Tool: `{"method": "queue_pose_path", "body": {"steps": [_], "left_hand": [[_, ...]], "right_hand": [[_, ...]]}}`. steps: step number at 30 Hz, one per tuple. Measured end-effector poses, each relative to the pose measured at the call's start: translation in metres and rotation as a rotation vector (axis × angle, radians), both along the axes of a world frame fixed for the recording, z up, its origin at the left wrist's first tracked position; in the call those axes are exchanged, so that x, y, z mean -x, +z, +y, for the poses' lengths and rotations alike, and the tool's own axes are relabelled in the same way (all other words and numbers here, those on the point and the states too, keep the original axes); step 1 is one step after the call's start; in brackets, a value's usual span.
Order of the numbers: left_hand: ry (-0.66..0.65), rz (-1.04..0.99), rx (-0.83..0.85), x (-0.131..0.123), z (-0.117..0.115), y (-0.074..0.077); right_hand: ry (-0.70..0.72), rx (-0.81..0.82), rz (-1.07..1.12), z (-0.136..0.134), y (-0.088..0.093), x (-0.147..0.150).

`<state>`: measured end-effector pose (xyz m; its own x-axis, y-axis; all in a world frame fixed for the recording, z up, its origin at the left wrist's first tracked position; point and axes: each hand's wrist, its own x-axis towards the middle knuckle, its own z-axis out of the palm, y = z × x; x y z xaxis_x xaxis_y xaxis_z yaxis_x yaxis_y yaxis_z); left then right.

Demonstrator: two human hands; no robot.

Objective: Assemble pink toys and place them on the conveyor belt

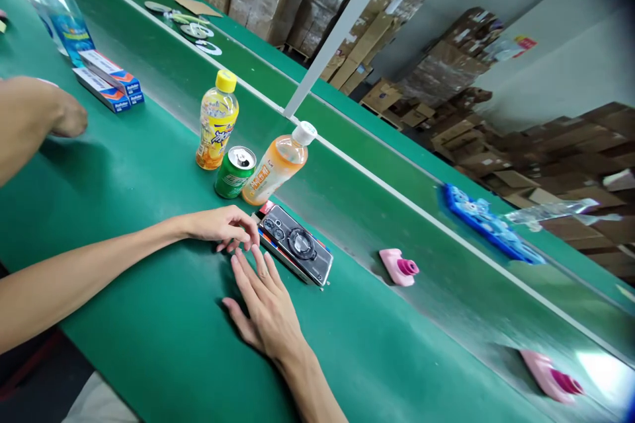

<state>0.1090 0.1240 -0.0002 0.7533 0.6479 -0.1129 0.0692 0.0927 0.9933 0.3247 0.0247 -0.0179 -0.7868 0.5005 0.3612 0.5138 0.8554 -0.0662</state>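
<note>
"Is the phone case (294,244) grasped yet?"

"No, it is lying on the green table (149,344), with the left hand (218,226) and right hand (265,307) held open at its edge. A grip is called for."

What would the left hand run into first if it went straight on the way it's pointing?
The black phone case, just past the left hand's fingers; depth makes it hard to tell whether they already touch it.

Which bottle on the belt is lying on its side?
The orange drink bottle with the white cap is lying down; the yellow-capped bottle beside it stands upright.
</note>
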Motion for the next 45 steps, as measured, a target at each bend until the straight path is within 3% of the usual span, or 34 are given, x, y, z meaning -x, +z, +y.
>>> {"method": "queue_pose_path", "body": {"steps": [9,14,23,33,45], "left_hand": [[-0.102,0.080,-0.005,0.007,0.002,0.003],[-0.098,0.110,0.030,0.019,0.004,0.007],[-0.212,-0.020,0.031,0.017,0.008,0.001],[-0.157,-0.011,0.092,0.018,-0.001,0.004],[-0.123,-0.023,0.087,0.014,-0.009,0.007]], "right_hand": [[-0.046,-0.042,-0.016,-0.002,0.002,0.000],[-0.046,-0.038,-0.019,-0.002,0.002,0.002],[0.000,-0.020,0.012,0.000,0.000,0.002],[0.013,0.001,0.061,0.001,-0.003,0.000],[0.029,-0.088,0.063,0.000,-0.006,-0.002]]}}
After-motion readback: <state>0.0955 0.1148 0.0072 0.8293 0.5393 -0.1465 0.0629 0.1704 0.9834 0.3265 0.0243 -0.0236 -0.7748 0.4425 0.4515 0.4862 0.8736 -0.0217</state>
